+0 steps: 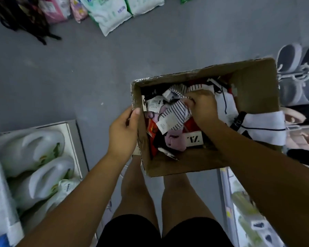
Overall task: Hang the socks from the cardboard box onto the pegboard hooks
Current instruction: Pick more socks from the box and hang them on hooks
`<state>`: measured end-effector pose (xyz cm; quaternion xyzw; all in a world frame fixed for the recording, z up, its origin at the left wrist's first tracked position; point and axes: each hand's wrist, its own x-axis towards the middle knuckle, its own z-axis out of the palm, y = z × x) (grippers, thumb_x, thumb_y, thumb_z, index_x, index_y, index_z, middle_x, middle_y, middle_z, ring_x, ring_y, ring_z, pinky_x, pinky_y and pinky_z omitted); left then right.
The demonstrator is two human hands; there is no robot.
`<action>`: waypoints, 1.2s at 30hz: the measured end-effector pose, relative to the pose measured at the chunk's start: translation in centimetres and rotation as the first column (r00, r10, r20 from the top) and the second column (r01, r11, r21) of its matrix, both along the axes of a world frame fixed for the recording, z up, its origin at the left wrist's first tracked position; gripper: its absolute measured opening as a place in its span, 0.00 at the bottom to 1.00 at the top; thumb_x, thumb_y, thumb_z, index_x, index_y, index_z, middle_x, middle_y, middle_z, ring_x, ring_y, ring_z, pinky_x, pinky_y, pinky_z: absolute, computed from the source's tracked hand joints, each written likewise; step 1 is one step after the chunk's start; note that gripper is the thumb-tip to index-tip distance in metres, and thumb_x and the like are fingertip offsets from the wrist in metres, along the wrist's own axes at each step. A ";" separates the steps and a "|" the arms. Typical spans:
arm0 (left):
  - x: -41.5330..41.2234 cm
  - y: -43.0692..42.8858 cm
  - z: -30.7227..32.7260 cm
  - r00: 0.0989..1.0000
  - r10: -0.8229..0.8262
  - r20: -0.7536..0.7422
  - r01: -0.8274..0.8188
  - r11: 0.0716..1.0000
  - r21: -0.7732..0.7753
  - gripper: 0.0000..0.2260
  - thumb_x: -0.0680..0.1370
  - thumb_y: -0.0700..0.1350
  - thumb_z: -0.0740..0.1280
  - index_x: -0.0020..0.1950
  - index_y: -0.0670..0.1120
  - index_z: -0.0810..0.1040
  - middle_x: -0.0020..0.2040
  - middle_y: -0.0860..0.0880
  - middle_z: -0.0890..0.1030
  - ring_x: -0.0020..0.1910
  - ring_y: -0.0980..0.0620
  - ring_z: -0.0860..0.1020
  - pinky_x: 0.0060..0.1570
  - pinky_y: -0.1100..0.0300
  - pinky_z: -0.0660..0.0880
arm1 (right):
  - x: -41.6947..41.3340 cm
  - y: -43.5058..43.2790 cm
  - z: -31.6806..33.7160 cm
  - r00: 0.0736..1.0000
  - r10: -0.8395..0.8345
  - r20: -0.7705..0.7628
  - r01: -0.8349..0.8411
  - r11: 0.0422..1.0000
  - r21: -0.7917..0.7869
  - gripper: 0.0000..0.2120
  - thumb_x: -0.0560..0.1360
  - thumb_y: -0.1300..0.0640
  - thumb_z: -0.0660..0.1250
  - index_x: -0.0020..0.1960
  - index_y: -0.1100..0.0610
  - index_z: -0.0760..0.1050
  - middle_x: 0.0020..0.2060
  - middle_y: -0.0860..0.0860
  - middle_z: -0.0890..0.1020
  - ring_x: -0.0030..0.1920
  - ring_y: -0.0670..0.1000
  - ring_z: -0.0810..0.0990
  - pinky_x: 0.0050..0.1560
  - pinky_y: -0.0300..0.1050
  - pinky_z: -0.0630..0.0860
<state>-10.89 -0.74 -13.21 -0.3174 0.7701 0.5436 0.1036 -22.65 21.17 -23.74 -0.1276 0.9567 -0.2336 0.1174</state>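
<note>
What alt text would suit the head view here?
The right hand grips a striped sock inside a cardboard box of tagged socks, while the left hand holds the box's rim. Grey floor lies below, shoes at the right.

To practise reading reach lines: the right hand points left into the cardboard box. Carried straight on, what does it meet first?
The striped sock, which the right hand pinches, comes first; beyond it, probably the cardboard box wall gripped by the left hand, though depth is unclear.
</note>
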 end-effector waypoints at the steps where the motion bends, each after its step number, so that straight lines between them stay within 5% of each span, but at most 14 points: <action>1: 0.0 0.0 0.0 1.000 0.012 -0.002 -0.012 1.000 0.009 0.15 0.85 0.52 0.62 0.65 0.47 0.82 0.58 0.49 0.85 0.60 0.51 0.82 0.64 0.50 0.78 | 0.0 0.4 0.2 1.000 0.013 -0.011 -0.014 1.000 -0.020 0.07 0.75 0.60 0.69 0.39 0.59 0.82 0.32 0.56 0.82 0.35 0.58 0.79 0.41 0.48 0.75; 6: -0.3 0.3 0.5 0.998 0.065 0.013 -0.065 0.998 0.008 0.14 0.85 0.51 0.62 0.66 0.48 0.81 0.58 0.52 0.85 0.58 0.53 0.82 0.63 0.46 0.78 | 1.6 1.4 4.9 0.999 -0.013 0.039 0.018 0.991 -0.131 0.11 0.78 0.53 0.66 0.50 0.57 0.85 0.42 0.56 0.86 0.41 0.57 0.83 0.43 0.53 0.80; 10: 0.2 2.3 2.5 0.984 0.116 -0.137 -0.156 0.930 -0.333 0.14 0.82 0.48 0.66 0.66 0.44 0.77 0.61 0.52 0.75 0.58 0.53 0.76 0.57 0.53 0.77 | 3.4 2.8 9.3 0.967 -0.045 0.249 0.112 0.958 -0.264 0.08 0.79 0.55 0.68 0.52 0.57 0.83 0.42 0.53 0.86 0.41 0.51 0.82 0.44 0.46 0.79; 12: 0.3 3.5 4.5 0.971 0.083 -0.226 -0.157 0.929 -0.336 0.10 0.82 0.48 0.67 0.61 0.46 0.78 0.58 0.52 0.77 0.54 0.53 0.77 0.51 0.58 0.76 | 4.6 3.5 11.6 0.930 -0.067 0.361 0.194 0.924 -0.329 0.07 0.79 0.56 0.68 0.52 0.59 0.82 0.44 0.53 0.86 0.44 0.48 0.83 0.46 0.38 0.78; 15: 0.2 5.5 6.8 0.997 0.059 -0.049 -0.061 0.996 -0.057 0.11 0.83 0.52 0.64 0.51 0.47 0.80 0.48 0.47 0.83 0.48 0.50 0.81 0.48 0.62 0.77 | 6.3 4.4 14.6 0.850 -0.128 0.511 0.358 0.853 -0.381 0.06 0.80 0.57 0.68 0.52 0.58 0.81 0.48 0.51 0.86 0.47 0.41 0.83 0.49 0.35 0.80; 19: 0.0 6.5 6.6 0.904 -0.203 0.377 0.056 0.929 0.366 0.21 0.78 0.67 0.63 0.50 0.51 0.83 0.52 0.49 0.86 0.56 0.49 0.83 0.65 0.50 0.76 | 8.5 5.1 16.4 0.688 -0.245 0.683 0.614 0.699 -0.368 0.09 0.81 0.53 0.67 0.55 0.57 0.81 0.50 0.53 0.86 0.52 0.52 0.85 0.56 0.55 0.82; 21: 0.4 6.6 6.0 0.828 -0.360 0.429 0.104 0.852 0.514 0.26 0.72 0.70 0.69 0.55 0.50 0.85 0.55 0.52 0.86 0.59 0.52 0.82 0.68 0.48 0.73 | 9.6 5.0 16.7 0.573 -0.302 0.762 0.752 0.563 -0.342 0.11 0.81 0.54 0.65 0.58 0.59 0.80 0.51 0.57 0.86 0.54 0.58 0.85 0.55 0.63 0.81; 24: 0.9 7.0 5.6 0.820 -0.427 0.381 0.120 0.779 0.616 0.24 0.67 0.59 0.80 0.55 0.45 0.86 0.64 0.57 0.81 0.61 0.52 0.82 0.68 0.50 0.74 | 10.8 4.8 17.0 0.400 -0.326 0.856 0.891 0.358 -0.280 0.12 0.83 0.56 0.63 0.60 0.63 0.77 0.53 0.60 0.85 0.54 0.61 0.85 0.54 0.67 0.80; 29: 0.0 8.8 6.5 0.868 -0.343 0.358 0.093 0.822 0.562 0.04 0.78 0.41 0.73 0.50 0.45 0.80 0.56 0.43 0.86 0.53 0.48 0.86 0.53 0.53 0.83 | 11.3 5.8 18.0 0.340 -0.392 0.855 0.937 0.218 -0.272 0.12 0.82 0.58 0.63 0.60 0.66 0.76 0.52 0.61 0.85 0.49 0.53 0.87 0.51 0.50 0.84; 33: -1.1 9.9 8.3 0.900 -0.296 0.321 0.070 0.823 0.564 0.08 0.81 0.40 0.69 0.59 0.46 0.75 0.55 0.42 0.86 0.53 0.45 0.86 0.48 0.48 0.84 | 11.6 9.9 17.9 0.263 -0.742 0.617 0.962 0.155 -0.224 0.15 0.78 0.50 0.70 0.56 0.62 0.78 0.46 0.55 0.85 0.49 0.54 0.85 0.51 0.46 0.82; 36: -1.6 10.3 9.0 0.907 -0.294 0.303 0.084 0.830 0.552 0.10 0.81 0.39 0.68 0.54 0.54 0.73 0.57 0.43 0.85 0.54 0.44 0.85 0.53 0.44 0.83 | 11.6 13.2 17.3 0.137 -0.890 0.435 0.988 0.090 -0.127 0.20 0.76 0.43 0.70 0.51 0.60 0.78 0.40 0.49 0.80 0.48 0.54 0.81 0.53 0.47 0.78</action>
